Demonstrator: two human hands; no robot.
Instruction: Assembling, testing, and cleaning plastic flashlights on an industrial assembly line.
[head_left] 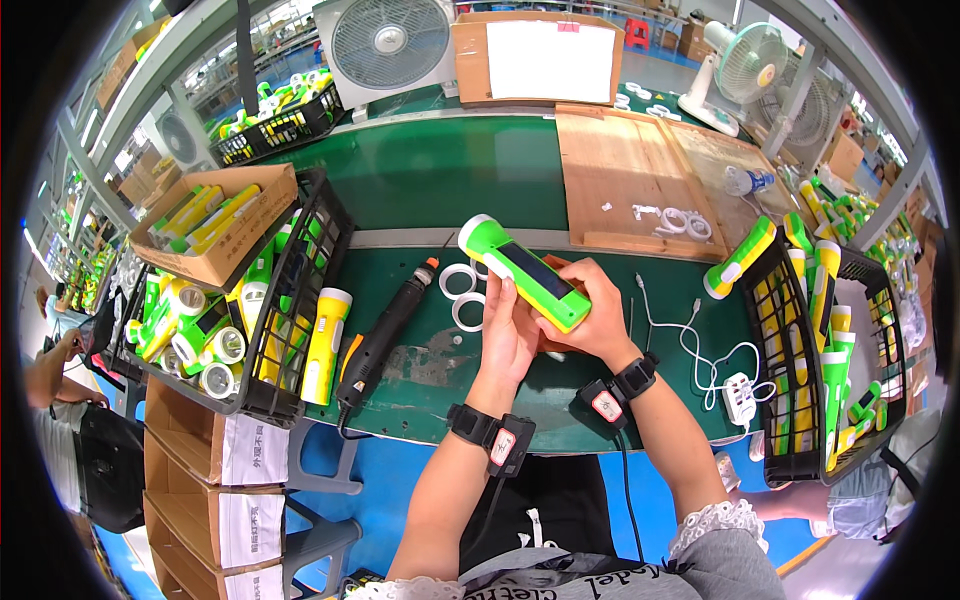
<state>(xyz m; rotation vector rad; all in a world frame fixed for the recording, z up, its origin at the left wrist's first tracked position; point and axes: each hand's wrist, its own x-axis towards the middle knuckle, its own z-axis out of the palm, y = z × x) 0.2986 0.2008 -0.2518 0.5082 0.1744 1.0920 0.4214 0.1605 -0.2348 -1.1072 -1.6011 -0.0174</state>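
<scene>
Grey shirt [645, 578]; left hand [507, 335], right hand [600, 312] grip closed round flashlight [522, 272], between crates [799, 467], beyond table edge [400, 430].

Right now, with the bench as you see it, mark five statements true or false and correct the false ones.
1. The left hand and right hand both touch one flashlight. True.
2. That flashlight is entirely red. False: it shows green and white.
3. Rings lie beside the screwdriver. True.
4. The screwdriver lies right of both hands. False: it lies left.
5. A cardboard box sits on the left crate. True.
</scene>
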